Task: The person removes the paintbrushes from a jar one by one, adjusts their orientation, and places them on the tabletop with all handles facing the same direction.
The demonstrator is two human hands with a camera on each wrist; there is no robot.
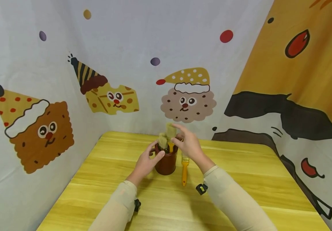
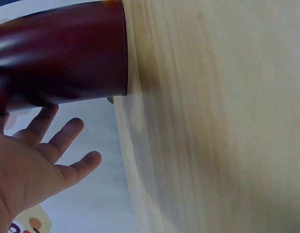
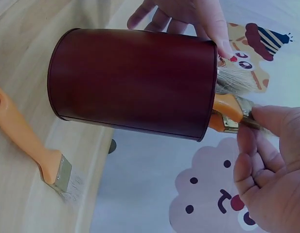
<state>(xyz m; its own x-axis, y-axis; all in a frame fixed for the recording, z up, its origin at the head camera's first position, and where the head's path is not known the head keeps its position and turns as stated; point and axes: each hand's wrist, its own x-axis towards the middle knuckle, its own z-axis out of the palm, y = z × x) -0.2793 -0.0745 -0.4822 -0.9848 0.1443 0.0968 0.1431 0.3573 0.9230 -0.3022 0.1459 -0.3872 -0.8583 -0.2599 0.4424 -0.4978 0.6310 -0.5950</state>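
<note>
A dark red cylindrical cup [image 1: 166, 164] stands upright on the table, with paintbrushes in it, bristles upward. My left hand [image 1: 147, 163] holds the cup near its rim, thumb at the near side. In the left wrist view several fingers of that hand [image 2: 30, 167] spread out beside the cup [image 2: 62, 53]. With thumb and fingers my right hand [image 3: 281, 165] pinches a paintbrush [image 3: 228, 106] by its metal band, its orange handle running into the cup. Another brush's pale bristles [image 1: 162, 141] stick up beside my left fingertips.
One orange-handled paintbrush [image 1: 184, 171] lies on the wooden table [image 1: 105, 179], just right of the cup. Behind the table hangs a white cloth [image 1: 134, 38] printed with cartoon biscuits and cheese. Each sleeve carries a small black device [image 1: 201, 188] near the wrist.
</note>
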